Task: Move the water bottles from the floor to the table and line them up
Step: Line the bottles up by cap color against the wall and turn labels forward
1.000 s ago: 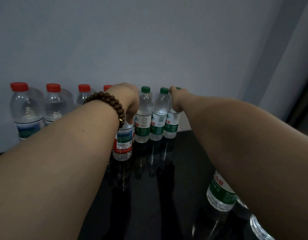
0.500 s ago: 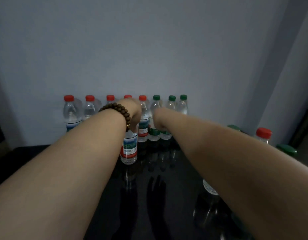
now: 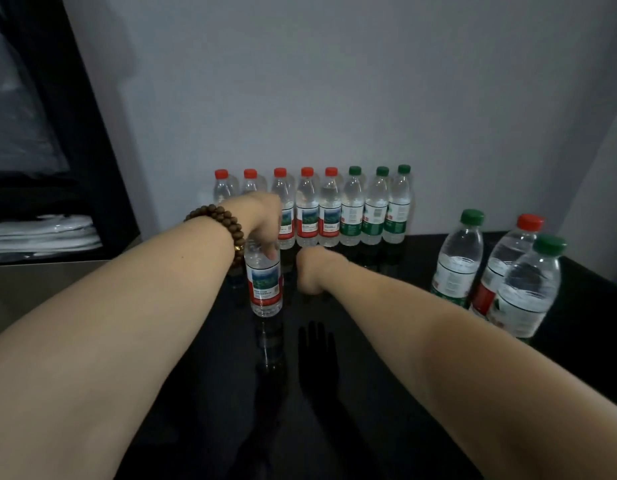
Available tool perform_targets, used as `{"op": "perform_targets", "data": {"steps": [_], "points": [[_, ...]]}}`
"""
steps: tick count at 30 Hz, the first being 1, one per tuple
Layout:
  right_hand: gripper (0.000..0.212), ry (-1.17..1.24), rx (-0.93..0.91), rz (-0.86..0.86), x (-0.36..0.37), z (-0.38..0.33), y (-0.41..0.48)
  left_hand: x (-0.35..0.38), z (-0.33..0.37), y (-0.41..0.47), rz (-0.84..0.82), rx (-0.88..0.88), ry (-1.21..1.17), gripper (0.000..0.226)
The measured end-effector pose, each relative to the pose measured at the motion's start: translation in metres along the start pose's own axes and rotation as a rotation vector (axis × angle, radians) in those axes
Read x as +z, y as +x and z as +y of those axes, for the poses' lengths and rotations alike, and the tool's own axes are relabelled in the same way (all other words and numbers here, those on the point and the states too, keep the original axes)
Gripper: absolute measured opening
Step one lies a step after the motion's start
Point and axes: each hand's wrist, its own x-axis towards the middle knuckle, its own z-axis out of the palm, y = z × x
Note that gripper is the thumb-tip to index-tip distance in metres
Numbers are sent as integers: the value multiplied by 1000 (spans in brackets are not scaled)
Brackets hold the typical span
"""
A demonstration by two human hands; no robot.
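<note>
Left hand (image 3: 263, 223) grips top of red-label bottle (image 3: 264, 289), upright on black table (image 3: 386, 341), just before row of eight bottles (image 3: 352, 216) along wall. Right hand (image 3: 312, 271) beside it, fingers hidden: cannot tell its state.

water bottles (image 3: 454, 268) on table (image 3: 369, 410): 12 | red-capped bottles (image 3: 307, 209): 6, five along back edge, one near right edge | green-capped bottles (image 3: 354, 209): 5, three back, two right | bottle with cap hidden (image 3: 264, 289): 1
</note>
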Motion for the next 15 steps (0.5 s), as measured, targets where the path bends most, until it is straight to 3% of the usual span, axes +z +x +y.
{"op": "perform_targets", "data": {"steps": [2, 4, 15], "points": [[7, -25, 23, 55, -19, 11, -18, 2, 5, -14, 9, 14, 11, 61], [17, -70, 67, 108, -37, 23, -37, 2, 15, -28, 18, 19, 24, 62], [9, -279, 326, 400, -112, 106, -133, 5, 59, -79, 43, 39, 14, 62]]}}
